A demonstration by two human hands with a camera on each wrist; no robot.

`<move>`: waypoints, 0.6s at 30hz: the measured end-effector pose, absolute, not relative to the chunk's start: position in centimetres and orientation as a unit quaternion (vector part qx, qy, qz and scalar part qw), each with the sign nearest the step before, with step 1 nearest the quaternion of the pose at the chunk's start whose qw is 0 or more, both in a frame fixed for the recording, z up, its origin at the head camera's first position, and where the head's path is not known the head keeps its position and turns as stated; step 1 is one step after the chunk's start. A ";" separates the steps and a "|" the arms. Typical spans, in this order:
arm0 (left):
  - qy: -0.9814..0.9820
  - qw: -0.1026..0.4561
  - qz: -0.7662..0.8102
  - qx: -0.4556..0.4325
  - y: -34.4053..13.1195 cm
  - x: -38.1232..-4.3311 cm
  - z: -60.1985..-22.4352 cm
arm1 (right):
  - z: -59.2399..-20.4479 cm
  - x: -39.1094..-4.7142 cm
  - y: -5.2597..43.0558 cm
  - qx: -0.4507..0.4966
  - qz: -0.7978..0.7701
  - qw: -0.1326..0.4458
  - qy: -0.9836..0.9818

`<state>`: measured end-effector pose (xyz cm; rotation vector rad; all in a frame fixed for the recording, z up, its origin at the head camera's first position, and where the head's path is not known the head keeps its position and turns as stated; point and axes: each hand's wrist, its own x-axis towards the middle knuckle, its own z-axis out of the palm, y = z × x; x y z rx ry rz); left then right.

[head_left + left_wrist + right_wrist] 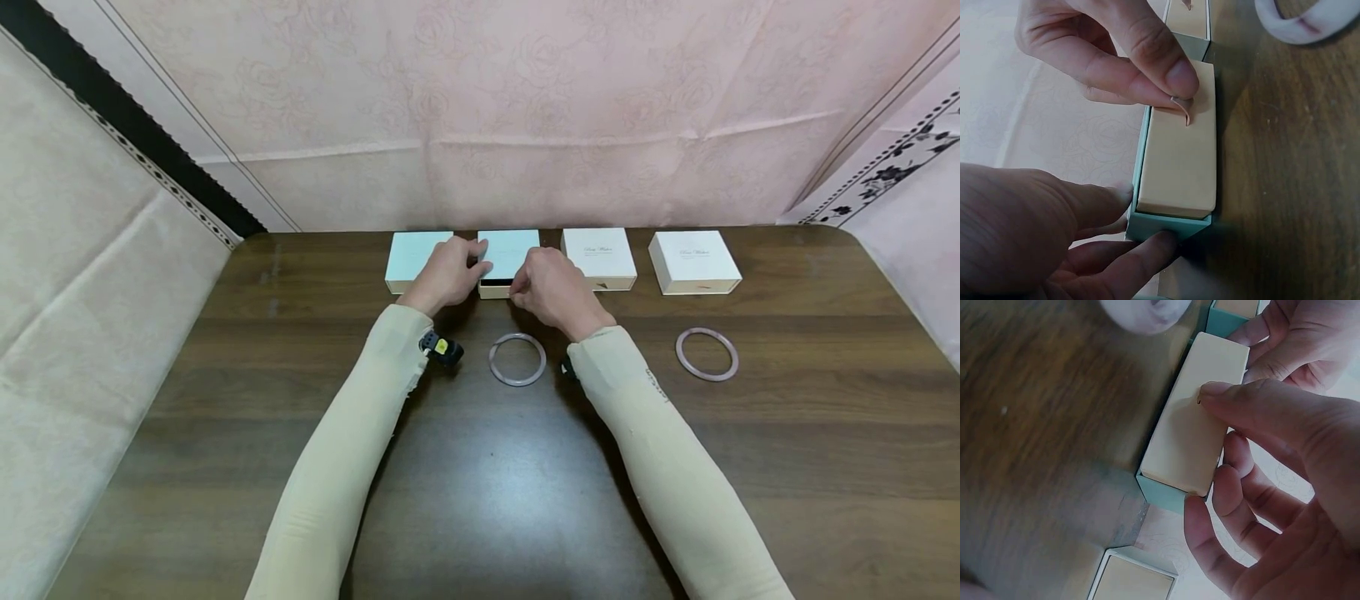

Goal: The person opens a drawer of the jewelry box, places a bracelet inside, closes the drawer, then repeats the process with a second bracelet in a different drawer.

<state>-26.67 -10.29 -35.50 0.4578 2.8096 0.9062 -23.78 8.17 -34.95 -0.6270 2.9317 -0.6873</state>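
A teal drawer box (pixel 510 247) with a cream drawer (pixel 1175 165) stands between both hands near the table's far edge. My left hand (pixel 448 273) holds the teal sleeve, its thumb and fingers at the sleeve's side and end in the left wrist view. Between thumb and forefinger, my right hand (pixel 557 293) pinches the small ribbon pull tab (pixel 1187 115) on the drawer's front. The drawer sticks out a little, and a dark gap shows behind its front in the head view. A pale lilac bangle (pixel 517 383) lies on the table just in front of this box.
Another teal box (pixel 414 252) stands to the left. Two white boxes (pixel 598 250) continue the row to the right. A second pale bangle (pixel 707 377) lies on the brown wooden table (pixel 480 500) at right. Pink patterned cloth (pixel 525 108) hangs behind the table.
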 end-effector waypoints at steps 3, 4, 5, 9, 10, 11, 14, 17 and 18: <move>0.938 0.072 0.301 0.156 -10.3 -26.7 -35.5 | -35.0 -23.7 8.2 -0.203 -0.225 0.034 0.952; 0.938 0.071 0.301 0.157 -10.3 -26.7 -35.5 | -34.9 -23.7 8.2 -0.202 -0.226 0.034 0.952; 0.938 0.071 0.300 0.157 -10.2 -26.8 -35.5 | -34.9 -23.7 8.2 -0.202 -0.227 0.034 0.952; 0.939 0.069 0.300 0.157 -10.2 -26.8 -35.5 | -34.9 -23.7 8.2 -0.204 -0.228 0.035 0.951; 0.939 0.068 0.299 0.158 -10.2 -26.8 -35.5 | -34.9 -23.7 8.2 -0.205 -0.229 0.036 0.951; 0.939 0.067 0.299 0.157 -10.2 -26.8 -35.5 | -34.9 -23.7 8.3 -0.205 -0.228 0.037 0.951; 0.938 0.067 0.300 0.158 -10.2 -26.7 -35.5 | -34.9 -23.7 8.3 -0.205 -0.229 0.039 0.951; 0.938 0.068 0.301 0.159 -10.2 -26.7 -35.5 | -34.9 -23.7 8.4 -0.206 -0.229 0.040 0.951; 0.938 0.068 0.301 0.159 -10.2 -26.7 -35.5 | -34.9 -23.7 8.4 -0.207 -0.229 0.040 0.950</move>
